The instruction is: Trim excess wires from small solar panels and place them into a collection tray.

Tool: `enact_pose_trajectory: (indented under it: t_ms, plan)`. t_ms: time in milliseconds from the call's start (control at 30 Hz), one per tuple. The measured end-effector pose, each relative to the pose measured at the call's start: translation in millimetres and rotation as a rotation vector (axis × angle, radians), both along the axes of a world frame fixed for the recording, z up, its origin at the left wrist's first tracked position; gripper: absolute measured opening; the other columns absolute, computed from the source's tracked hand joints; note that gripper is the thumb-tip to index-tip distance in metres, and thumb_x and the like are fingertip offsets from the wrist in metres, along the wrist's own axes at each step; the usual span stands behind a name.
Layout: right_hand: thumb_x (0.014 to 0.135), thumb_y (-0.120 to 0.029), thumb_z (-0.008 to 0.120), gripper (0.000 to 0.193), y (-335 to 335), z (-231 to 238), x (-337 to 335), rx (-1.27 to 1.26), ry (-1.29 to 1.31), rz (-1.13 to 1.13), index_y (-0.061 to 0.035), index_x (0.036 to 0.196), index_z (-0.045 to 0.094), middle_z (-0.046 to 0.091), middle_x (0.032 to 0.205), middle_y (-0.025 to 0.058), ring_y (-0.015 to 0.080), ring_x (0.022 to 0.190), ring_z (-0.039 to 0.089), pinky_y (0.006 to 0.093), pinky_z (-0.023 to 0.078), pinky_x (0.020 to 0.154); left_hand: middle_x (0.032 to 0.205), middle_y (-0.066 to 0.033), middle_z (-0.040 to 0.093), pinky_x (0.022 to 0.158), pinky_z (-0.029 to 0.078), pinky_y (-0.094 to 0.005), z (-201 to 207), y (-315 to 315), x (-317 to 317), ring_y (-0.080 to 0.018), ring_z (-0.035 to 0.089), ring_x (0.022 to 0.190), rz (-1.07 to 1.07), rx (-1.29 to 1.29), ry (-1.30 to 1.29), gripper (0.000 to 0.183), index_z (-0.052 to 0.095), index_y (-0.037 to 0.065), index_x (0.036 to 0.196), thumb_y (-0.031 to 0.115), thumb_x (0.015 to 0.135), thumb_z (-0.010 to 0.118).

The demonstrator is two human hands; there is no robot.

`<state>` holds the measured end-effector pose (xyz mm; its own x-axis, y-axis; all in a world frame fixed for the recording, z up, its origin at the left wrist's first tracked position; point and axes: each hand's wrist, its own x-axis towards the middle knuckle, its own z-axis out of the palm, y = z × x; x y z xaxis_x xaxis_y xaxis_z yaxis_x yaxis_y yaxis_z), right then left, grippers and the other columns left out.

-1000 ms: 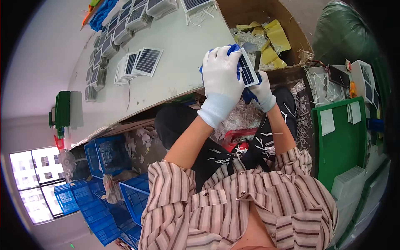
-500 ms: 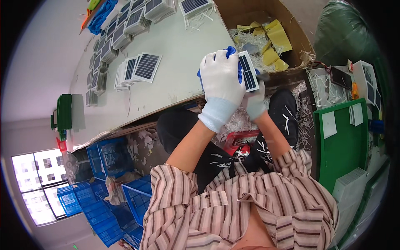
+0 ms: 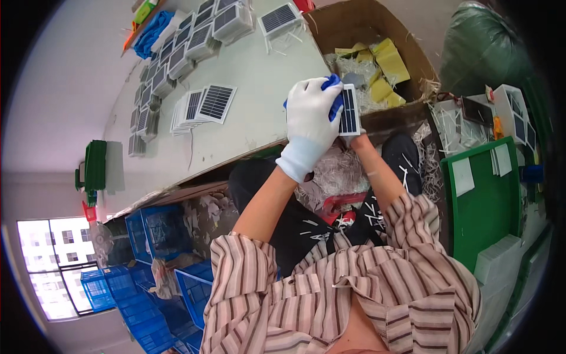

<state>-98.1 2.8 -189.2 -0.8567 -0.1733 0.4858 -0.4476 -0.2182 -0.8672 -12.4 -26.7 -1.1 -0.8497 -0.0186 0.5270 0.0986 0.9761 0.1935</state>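
Note:
A small solar panel (image 3: 349, 112), dark with pale lines and a white border, is held upright over the table's edge beside the cardboard box. My left hand (image 3: 311, 112), in a white knit glove with blue coating, grips its left side with the fingers closed. Behind the panel's lower end is my right hand (image 3: 357, 139); only its wrist and a bit of glove show, so its fingers are hidden. On the table to the left lies a fanned group of similar panels (image 3: 216, 104).
Stacks of panels (image 3: 233, 23) line the table's (image 3: 247, 76) far left side. An open cardboard box (image 3: 354, 20) holds paper shreds and yellow sheets. A green tray (image 3: 486, 200) stands at right, blue crates (image 3: 138, 301) at lower left. Shreds (image 3: 336, 174) lie below my hands.
The panel and both hands have shifted slightly down in view, and the panel has turned more upright. My right hand has slipped further behind the panel. The whole view has tilted a little.

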Motion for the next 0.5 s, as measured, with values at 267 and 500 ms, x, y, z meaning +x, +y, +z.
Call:
enact_pose_trajectory:
  t_ms: [267,500]
  plan:
    - [0.078,-0.013,0.068,0.025,100.0,62.3,43.6,0.091,-0.345,0.572,0.0005,0.098,0.062,0.065,0.085,0.0027,0.0081,0.077,0.06,0.024,0.049,0.072,0.11,-0.0136,0.056,0.096,0.037,-0.0442,13.7,4.4,15.0,-0.0349,0.05,0.106,0.166,-0.07,-0.105,0.04,0.061,0.006,0.106,0.01,0.067,0.071]
    - [0.075,-0.023,0.071,0.026,100.1,68.2,65.2,0.092,-0.449,0.623,-0.0004,0.086,0.065,0.065,0.072,0.0051,0.0091,0.063,0.058,0.0256,0.048,0.059,0.109,-0.0129,0.057,0.09,0.041,-0.043,1.5,8.8,10.5,-0.0336,0.052,0.103,0.152,-0.004,-0.011,0.035,0.062,0.007,0.104,0.005,0.069,0.064]
